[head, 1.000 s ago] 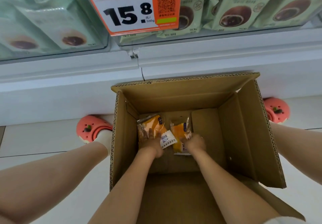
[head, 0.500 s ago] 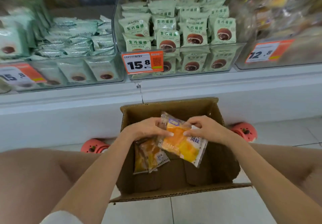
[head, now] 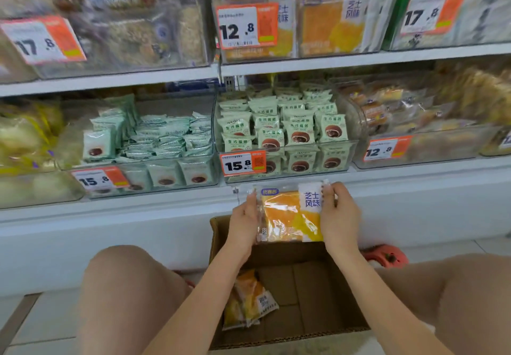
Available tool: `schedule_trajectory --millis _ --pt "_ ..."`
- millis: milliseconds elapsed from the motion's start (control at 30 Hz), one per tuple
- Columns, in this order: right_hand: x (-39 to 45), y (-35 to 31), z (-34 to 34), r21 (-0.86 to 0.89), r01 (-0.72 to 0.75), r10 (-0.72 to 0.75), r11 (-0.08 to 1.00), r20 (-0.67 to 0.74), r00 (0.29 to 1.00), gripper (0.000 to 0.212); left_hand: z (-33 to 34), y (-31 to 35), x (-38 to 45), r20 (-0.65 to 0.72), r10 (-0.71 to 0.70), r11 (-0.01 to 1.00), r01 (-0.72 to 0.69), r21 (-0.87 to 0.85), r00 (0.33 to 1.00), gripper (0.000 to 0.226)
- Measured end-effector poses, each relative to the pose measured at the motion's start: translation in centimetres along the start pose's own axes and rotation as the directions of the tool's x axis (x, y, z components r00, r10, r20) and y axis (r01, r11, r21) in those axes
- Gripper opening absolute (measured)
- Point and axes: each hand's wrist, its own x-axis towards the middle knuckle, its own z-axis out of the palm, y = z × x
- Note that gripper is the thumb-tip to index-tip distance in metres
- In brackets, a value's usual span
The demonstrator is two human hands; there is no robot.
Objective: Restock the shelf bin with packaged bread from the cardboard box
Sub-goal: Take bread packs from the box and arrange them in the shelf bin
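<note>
Two hands, left [head: 244, 217] and right [head: 338, 213], gripping one bread packet [head: 290, 216] above cardboard box [head: 326, 285], another packet [head: 249, 299] inside

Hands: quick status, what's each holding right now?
Left hand: grips the bread pack by its left edge.
Right hand: grips the same pack's right edge.

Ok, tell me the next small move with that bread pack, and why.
Probably lift the bread pack, gripped by left hand and right hand, up to the upper bin tagged 12.8: it holds matching orange packs. One pack remains in the cardboard box.
</note>
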Motion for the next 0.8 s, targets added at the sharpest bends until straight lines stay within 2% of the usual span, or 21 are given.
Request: schedule_trajectory --millis 100,167,233,300,400,500,567,633,667,733,800 --pt "0.9 -2.8 -0.4 -0.065 0.118 -0.122 0.991 -0.050 0.991 0.022 0.2 1.8 -0.1 -0.156 0.156 0.987 -0.160 -0.007 0.975 0.046" --pt "1.8 -4.6 -0.8 -0.027 0.115 -0.117 0.993 -0.058 0.992 0.024 0.5 3.4 -0.2 -0.226 0.215 0.975 -0.224 -0.014 0.950 0.046" --pt "2.9 -6.4 -1.6 0.120 0.096 -0.103 0.988 0.052 0.993 0.023 0.9 5.5 0.0 -0.269 0.252 0.959 -0.276 -0.055 0.930 0.045" --pt "4.6 -8.1 -2.9 0.219 0.033 -0.088 0.975 0.250 0.964 0.007 1.1 8.0 0.6 -0.284 0.307 0.930 -0.350 -0.115 0.908 0.046" --pt "8.6 -10.6 -4.9 0.280 -0.009 -0.109 0.960 0.405 0.908 0.029 1.7 12.3 2.4 -0.316 0.422 0.878 -0.470 -0.090 0.850 0.051" --pt "12.5 -13.8 -6.4 0.263 0.075 -0.177 0.962 0.390 0.904 0.027 3.3 17.8 3.4 -0.311 0.557 0.817 -0.576 0.037 0.770 0.052" --pt "15.2 -15.9 -7.2 0.287 0.123 -0.214 0.950 0.310 0.926 0.029 4.5 21.7 4.0 -0.274 0.655 0.753 -0.641 0.150 0.705 0.052" --pt "18.3 -17.9 -8.3 0.343 0.172 -0.252 0.924 0.204 0.946 0.028 5.2 25.0 5.4 -0.195 0.759 0.647 -0.682 0.341 0.622 0.050" --pt "20.0 -19.0 -9.0 0.366 0.207 -0.274 0.907 0.139 0.952 0.026 5.2 26.2 6.5 -0.135 0.818 0.551 -0.695 0.462 0.559 0.051" --pt "23.9 -21.1 -10.5 0.374 0.283 -0.306 0.883 0.003 0.952 0.025 4.7 28.2 9.5 0.033 0.920 0.271 -0.698 0.662 0.389 0.048" --pt "27.8 -22.8 -11.3 0.353 0.353 -0.351 0.866 -0.073 0.934 0.024 4.1 29.8 13.2 0.233 0.942 -0.034 -0.624 0.781 0.240 0.048"
